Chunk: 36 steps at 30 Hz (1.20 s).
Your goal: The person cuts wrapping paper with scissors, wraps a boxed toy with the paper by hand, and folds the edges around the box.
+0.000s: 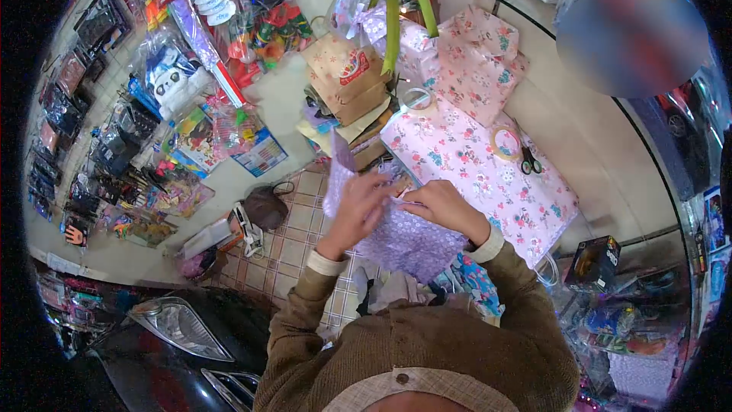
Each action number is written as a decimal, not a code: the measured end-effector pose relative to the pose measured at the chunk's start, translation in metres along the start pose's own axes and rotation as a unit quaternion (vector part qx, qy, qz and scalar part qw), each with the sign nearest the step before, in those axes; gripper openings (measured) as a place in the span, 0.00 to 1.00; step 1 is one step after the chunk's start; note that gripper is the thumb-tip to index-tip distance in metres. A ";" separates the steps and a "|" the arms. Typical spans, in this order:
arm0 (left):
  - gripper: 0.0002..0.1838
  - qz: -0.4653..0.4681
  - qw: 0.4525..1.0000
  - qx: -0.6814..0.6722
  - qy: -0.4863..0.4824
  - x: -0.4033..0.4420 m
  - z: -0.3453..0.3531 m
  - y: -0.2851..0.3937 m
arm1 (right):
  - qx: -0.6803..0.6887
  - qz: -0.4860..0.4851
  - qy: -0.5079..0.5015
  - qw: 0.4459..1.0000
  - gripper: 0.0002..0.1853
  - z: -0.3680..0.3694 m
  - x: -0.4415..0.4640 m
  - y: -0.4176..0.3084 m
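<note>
Closest to us, a brown corduroy jacket (404, 347) fills the bottom centre of the frame, and working rightward now, there's a headlight (179, 329) gleaming at the lower left. On to the centre: the left hand (361, 210) is open, fingers loosely bent over the lilac flowered sheet (412, 248), which sits mid-frame in front of the jacket, one flap standing up at its left end. And here's the right hand (448, 206), thumb and fingers seemingly pinched on the sheet's upper edge.

This looks like light, thin stuff, bendy enough to fold, stiff enough for that flap to stand; I'd expect it to crease easily and perhaps tear under a hard pull. Best grip, I'd say: flat fingertips along the upper edge and the upright flap, spreading the pressure.

Just right of centre lies pink floral paper (476, 175), bearing a tape roll (505, 142) and, beside it, black-handled scissors (529, 161).
</note>
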<state>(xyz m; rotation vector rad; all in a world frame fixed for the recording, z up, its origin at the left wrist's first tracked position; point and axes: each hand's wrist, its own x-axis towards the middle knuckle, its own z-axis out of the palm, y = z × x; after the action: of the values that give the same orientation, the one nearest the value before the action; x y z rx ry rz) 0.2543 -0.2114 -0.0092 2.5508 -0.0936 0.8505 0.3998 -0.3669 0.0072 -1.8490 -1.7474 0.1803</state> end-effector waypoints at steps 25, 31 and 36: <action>0.10 -0.100 0.992 -0.026 0.075 -0.017 0.068 -0.015 | -0.293 0.374 0.273 0.836 0.23 -0.050 -0.171 0.208; 0.10 -0.133 0.984 0.002 0.119 -0.031 0.046 -0.041 | -0.027 0.444 0.185 0.876 0.24 -0.094 -0.164 0.136; 0.09 -0.118 0.980 0.026 0.155 -0.045 0.024 -0.064 | 0.418 0.179 0.058 0.889 0.30 -0.091 -0.168 0.076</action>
<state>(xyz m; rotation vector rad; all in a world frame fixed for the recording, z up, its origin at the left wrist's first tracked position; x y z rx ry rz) 0.2441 -0.1679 -0.0777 2.3806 0.3261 1.1504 0.4866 -0.5529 -0.0038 -1.4432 -0.9675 0.8097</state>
